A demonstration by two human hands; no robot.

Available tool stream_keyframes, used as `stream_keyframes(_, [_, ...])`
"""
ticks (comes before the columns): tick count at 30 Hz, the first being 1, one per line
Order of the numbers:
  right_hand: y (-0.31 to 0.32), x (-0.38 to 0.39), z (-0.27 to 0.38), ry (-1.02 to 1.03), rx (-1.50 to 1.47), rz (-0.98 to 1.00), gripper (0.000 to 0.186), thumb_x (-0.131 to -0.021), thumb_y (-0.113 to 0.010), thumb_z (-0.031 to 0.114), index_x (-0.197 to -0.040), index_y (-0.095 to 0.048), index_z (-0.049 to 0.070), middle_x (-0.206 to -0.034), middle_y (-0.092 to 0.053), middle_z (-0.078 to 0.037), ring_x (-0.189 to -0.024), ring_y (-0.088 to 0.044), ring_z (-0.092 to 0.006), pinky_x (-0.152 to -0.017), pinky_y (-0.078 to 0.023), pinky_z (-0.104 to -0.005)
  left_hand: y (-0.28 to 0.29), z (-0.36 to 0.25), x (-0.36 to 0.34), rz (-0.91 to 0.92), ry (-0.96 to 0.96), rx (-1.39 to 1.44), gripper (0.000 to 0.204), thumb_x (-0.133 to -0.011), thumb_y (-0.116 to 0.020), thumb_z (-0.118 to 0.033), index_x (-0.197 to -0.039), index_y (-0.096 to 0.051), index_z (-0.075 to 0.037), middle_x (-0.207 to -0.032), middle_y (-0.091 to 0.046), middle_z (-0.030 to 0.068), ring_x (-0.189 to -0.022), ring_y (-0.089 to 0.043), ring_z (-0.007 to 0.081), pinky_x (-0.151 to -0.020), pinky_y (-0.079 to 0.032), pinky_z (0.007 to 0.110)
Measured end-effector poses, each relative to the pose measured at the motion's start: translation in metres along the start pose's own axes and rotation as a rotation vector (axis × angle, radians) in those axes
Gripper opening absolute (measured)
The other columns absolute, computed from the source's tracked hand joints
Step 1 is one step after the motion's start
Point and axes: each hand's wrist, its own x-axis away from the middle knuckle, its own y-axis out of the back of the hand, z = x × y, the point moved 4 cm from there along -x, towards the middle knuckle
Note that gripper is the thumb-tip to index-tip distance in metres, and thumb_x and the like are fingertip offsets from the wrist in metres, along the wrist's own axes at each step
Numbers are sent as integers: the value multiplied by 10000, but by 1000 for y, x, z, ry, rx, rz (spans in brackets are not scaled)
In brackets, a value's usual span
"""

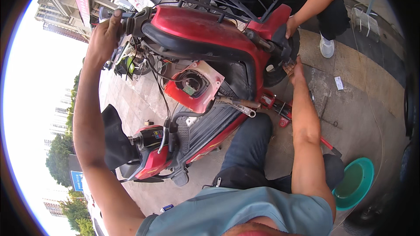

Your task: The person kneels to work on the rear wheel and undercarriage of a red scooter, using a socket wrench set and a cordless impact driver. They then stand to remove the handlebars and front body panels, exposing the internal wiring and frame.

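A red electric scooter (201, 24) stands before me with its front panels opened up. High on the left, my left hand (105, 38) is closed round the top end of the steering stem (127, 25), thumb raised; its other fingers are partly hidden. My right hand (294, 71), palm up, grips the black front wheel (274, 73) near the lower end of the fork (259, 40). A co-worker's hand (292, 26) touches the black part just above it. Between my arms a red and pale housing (194, 85) with a green circuit board hangs among loose wires.
A wrench (239, 103) lies by the footboard (205, 129). Beside my knee is a red jack (280, 109). A green basin (369, 170) holds murky water at lower right. The co-worker squats beyond the black basket (238, 0). Handlebars (173, 133) hang by cables.
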Motion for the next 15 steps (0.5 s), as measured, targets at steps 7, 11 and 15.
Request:
stream_keyframes(7, [-4,1,2,-5,6,-7,746,-973,-496,597,-1409,-404,0,-1368,-517,-167,-1238,-537,-315,-1041,-466,-455,-13,-9,1,40,-108,-31,677,-996,-443,-610,-840,-611,27,-606,-555,82,-526,-577,178,-523,-484,327])
stream_keyframes(11, [-4,0,6,8,32,12,737,-974,-488,600,-1426,-399,25,-1397,-493,-181,-1272,-510,-319,-1042,-463,-460,-10,5,-7,35,-183,350,662,-996,-423,-621,-1119,-639,-7,-847,-660,109,-701,-643,183,-631,-531,319])
stream_keyframes(15, [-4,-2,4,19,37,5,750,-972,-481,614,-1426,-396,23,-1401,-480,-208,-1281,-504,-322,-1046,-461,-472,-15,-11,22,-31,-476,172,502,-1055,-474,-360,-1454,-432,-59,-1092,-661,133,-869,-631,184,-804,-513,329])
